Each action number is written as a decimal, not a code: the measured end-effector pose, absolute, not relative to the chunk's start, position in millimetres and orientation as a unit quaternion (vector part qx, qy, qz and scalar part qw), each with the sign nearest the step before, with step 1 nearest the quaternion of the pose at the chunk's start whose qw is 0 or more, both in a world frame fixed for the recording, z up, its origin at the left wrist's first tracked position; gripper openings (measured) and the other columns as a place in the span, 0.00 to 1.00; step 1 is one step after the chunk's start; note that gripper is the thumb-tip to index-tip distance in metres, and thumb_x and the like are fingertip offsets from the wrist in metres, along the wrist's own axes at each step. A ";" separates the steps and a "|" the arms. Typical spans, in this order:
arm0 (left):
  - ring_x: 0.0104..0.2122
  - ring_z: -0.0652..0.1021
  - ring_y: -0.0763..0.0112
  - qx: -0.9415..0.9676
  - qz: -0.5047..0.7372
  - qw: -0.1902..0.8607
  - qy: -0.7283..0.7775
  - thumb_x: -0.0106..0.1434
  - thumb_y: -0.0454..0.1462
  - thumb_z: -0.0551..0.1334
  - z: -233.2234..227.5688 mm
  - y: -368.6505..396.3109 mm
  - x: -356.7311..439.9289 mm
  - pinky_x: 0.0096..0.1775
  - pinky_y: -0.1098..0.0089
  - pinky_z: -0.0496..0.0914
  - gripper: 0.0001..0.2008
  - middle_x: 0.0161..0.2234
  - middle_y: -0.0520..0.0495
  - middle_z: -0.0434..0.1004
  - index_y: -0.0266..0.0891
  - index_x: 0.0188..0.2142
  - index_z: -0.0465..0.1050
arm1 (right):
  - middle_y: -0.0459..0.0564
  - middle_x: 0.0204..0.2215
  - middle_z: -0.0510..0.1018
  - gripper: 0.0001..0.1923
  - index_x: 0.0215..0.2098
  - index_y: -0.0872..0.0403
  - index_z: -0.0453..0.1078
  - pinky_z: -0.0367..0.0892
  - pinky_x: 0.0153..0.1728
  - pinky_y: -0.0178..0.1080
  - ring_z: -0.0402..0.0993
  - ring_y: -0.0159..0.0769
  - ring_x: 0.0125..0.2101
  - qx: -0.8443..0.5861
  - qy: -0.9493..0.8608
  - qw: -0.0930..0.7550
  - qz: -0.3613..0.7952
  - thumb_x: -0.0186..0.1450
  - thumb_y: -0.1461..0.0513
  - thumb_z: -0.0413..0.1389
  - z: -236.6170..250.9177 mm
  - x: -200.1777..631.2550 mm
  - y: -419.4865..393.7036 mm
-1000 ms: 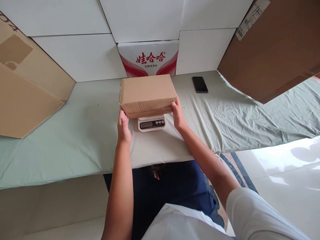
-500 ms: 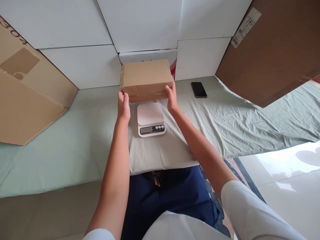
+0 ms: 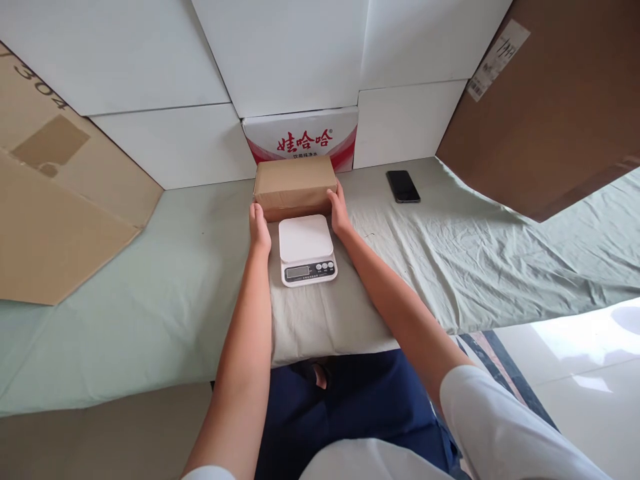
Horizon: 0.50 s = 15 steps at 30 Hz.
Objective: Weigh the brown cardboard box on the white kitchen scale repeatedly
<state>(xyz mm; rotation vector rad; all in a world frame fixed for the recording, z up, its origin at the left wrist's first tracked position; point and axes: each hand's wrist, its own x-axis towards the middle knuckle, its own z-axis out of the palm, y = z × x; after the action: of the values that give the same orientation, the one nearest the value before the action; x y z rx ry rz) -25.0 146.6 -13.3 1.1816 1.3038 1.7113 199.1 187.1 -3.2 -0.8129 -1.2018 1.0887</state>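
A closed brown cardboard box (image 3: 296,180) is gripped at its two ends between my hands, just behind a white kitchen scale (image 3: 306,240). My left hand (image 3: 260,228) presses on the box's left end, thumb at the front corner. At the right end, my right hand (image 3: 339,208) has its thumb on the front face and its fingers round the side. The box looks low, at or close to the cloth; its underside is hidden by the scale. The scale's small display and round buttons face me, and its platform bears nothing.
Behind the box stands a white carton with red lettering (image 3: 350,133), set among white panels (image 3: 295,53). A black phone (image 3: 403,187) lies to the right on the green cloth (image 3: 200,280). Large cardboard sheets flank both sides, left (image 3: 65,220) and right (image 3: 550,100).
Both hands have lowered the box from above the area behind the scale. The red lettering on the carton behind now shows. The camera view has shifted slightly.
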 end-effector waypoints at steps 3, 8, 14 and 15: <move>0.77 0.41 0.57 0.403 0.679 0.316 0.526 0.64 0.71 0.41 -8.8 143.8 -63.2 0.76 0.52 0.44 0.51 0.79 0.41 0.35 0.43 0.74 0.49 | 0.48 0.78 0.45 0.54 0.76 0.44 0.35 0.41 0.78 0.55 0.41 0.39 0.78 -0.403 -0.440 0.649 0.472 0.61 0.36 0.50 -3.0 215.5 200.1; 0.77 0.36 0.60 0.395 0.696 0.304 0.517 0.61 0.71 0.30 -4.9 127.2 -121.4 0.76 0.50 0.40 0.51 0.79 0.50 0.33 0.52 0.75 0.44 | 0.49 0.78 0.45 0.50 0.76 0.44 0.34 0.37 0.77 0.56 0.43 0.37 0.78 -0.437 -0.395 0.676 0.442 0.62 0.38 0.46 0.4 258.4 219.5; 0.77 0.43 0.56 0.416 0.660 0.350 0.519 0.67 0.66 0.30 -1.7 131.2 -77.9 0.75 0.55 0.45 0.48 0.79 0.42 0.37 0.42 0.75 0.48 | 0.45 0.77 0.51 0.46 0.71 0.43 0.51 0.40 0.77 0.56 0.47 0.41 0.77 -0.421 -0.419 0.638 0.490 0.60 0.38 0.50 -3.3 251.2 217.3; 0.77 0.44 0.56 0.415 0.652 0.362 0.521 0.69 0.65 0.31 -1.7 133.5 -68.0 0.75 0.56 0.45 0.47 0.79 0.41 0.38 0.40 0.75 0.48 | 0.44 0.77 0.53 0.45 0.70 0.43 0.53 0.40 0.77 0.55 0.48 0.42 0.77 -0.413 -0.432 0.628 0.498 0.59 0.37 0.51 -3.6 244.1 214.4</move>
<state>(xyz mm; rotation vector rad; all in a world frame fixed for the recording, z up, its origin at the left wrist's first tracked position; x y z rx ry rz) -68.0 133.5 -1.7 1.0677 1.3431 1.6801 244.1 214.4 -3.6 -0.9472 -0.9896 1.1425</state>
